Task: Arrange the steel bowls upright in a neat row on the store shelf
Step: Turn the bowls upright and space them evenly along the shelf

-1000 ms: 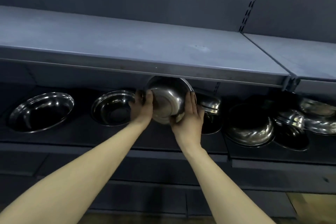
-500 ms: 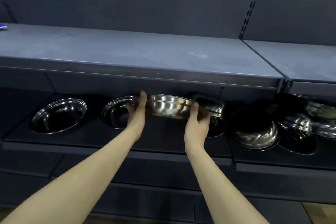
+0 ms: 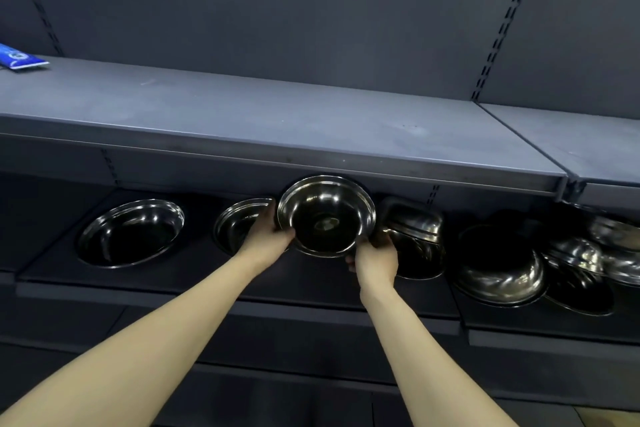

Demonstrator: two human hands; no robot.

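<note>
Steel bowl [image 3: 326,216] in both hands, fingertips hidden behind rim

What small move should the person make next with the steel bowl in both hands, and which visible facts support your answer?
Probably lower the held bowl flat onto the lower shelf, just right of the second upright bowl. The left hand and right hand grip its rim, its opening tilts toward the camera, and two bowls already sit upright to its left, starting with the far-left bowl.
</note>
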